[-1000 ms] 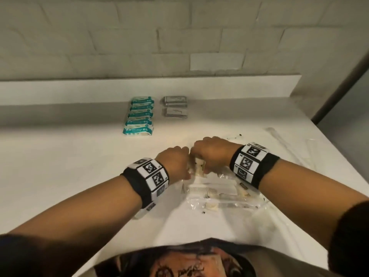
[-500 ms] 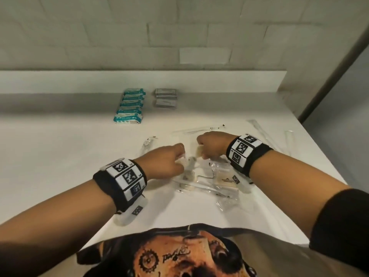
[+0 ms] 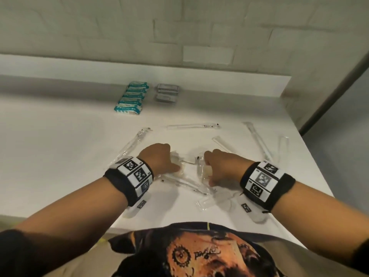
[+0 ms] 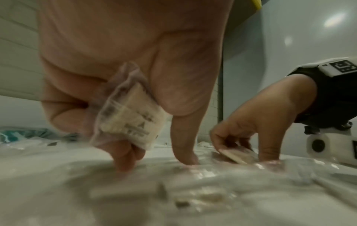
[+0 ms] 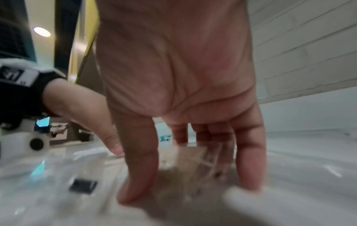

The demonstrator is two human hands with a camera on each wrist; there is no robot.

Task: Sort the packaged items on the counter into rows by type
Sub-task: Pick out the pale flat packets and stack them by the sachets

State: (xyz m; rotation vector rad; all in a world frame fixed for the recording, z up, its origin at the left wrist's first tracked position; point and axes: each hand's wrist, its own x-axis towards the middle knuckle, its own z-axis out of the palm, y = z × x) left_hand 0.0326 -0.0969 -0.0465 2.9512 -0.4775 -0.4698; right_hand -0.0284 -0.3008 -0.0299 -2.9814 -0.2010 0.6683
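Note:
A pile of clear-wrapped toiletry packets (image 3: 187, 182) lies near the counter's front edge, with both hands down on it. My left hand (image 3: 171, 162) curls its outer fingers round a small cream packet (image 4: 129, 119) against the palm, while its thumb and forefinger touch the pile. My right hand (image 3: 207, 170) pinches a flat cream packet (image 4: 235, 154) between thumb and fingers, low on the pile. At the back stands a row of teal packets (image 3: 130, 99), and beside it a short row of grey packets (image 3: 166, 92).
Long clear-wrapped items lie scattered beyond the hands: one behind them (image 3: 191, 126), one at the left (image 3: 131, 144), and others at the right (image 3: 257, 138) near the counter's right edge (image 3: 311, 156). A low white ledge (image 3: 219, 80) runs along the wall.
The hands, close together a second ago, have drawn apart over the pile. The view has tilted down, and more scattered long packets show.

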